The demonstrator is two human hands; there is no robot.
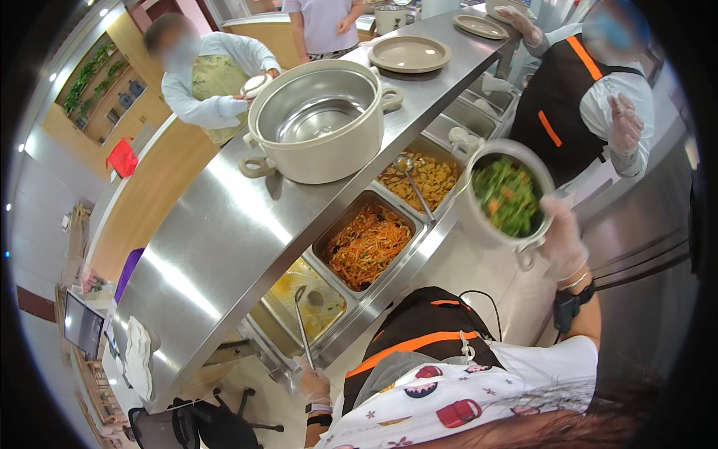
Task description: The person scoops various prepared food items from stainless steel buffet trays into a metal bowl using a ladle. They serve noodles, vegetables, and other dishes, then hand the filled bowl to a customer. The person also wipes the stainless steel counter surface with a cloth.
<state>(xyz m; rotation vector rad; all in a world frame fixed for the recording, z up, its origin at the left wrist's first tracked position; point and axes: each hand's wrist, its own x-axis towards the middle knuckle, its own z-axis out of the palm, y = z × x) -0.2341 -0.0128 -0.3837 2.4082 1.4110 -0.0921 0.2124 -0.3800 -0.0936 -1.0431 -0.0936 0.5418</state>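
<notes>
My right hand [564, 241], in a clear plastic glove, grips a pale pot [493, 238] by its rim and side. The pot is tilted towards me, and chopped leafy greens [507, 196] with orange bits show inside it. Low in the view, my gloved left hand [314, 384] is closed around the handle end of a metal ladle [303, 322]. The ladle's bowl rests in a steel food pan [343, 307] with yellowish liquid and scraps. Beside that pan sits another with shredded carrot and vegetables [370, 247]. Farther along, sliced food [426, 179] fills a pan holding a second ladle [412, 182].
A large cream pot [320, 163] stands on the raised steel counter [219, 224], with flat lids [409, 53] beyond it. A co-worker in a dark apron [552, 112] stands at right. Another person [210, 84] holds a white object across the counter. An office chair [207, 421] is at lower left.
</notes>
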